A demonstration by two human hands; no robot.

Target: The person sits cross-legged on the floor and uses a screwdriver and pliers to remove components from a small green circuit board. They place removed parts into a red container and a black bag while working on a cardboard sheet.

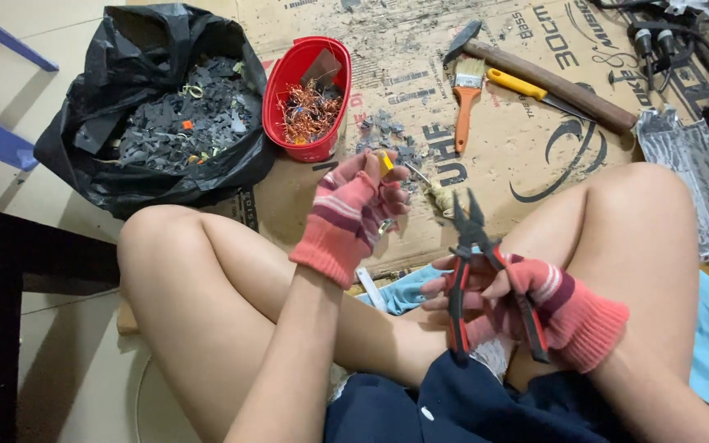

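My left hand (354, 215), in a pink striped fingerless glove, is raised over my knees and pinches a small yellow piece (386, 162) between its fingertips. My right hand (527, 305), gloved the same way, rests low by my right thigh and grips red-handled pliers (473, 246) whose black jaws point up and stand slightly apart. The two hands are apart, the pliers just right of the left hand.
A red tub (282, 86) with copper wire scraps stands ahead, beside a black bag (100, 139) of dark scraps. On the cardboard (535, 156) lie a hammer (551, 78), an orange-handled brush (467, 98), a yellow-handled tool (523, 86) and grey fragments (387, 135). Cables (683, 41) lie far right.
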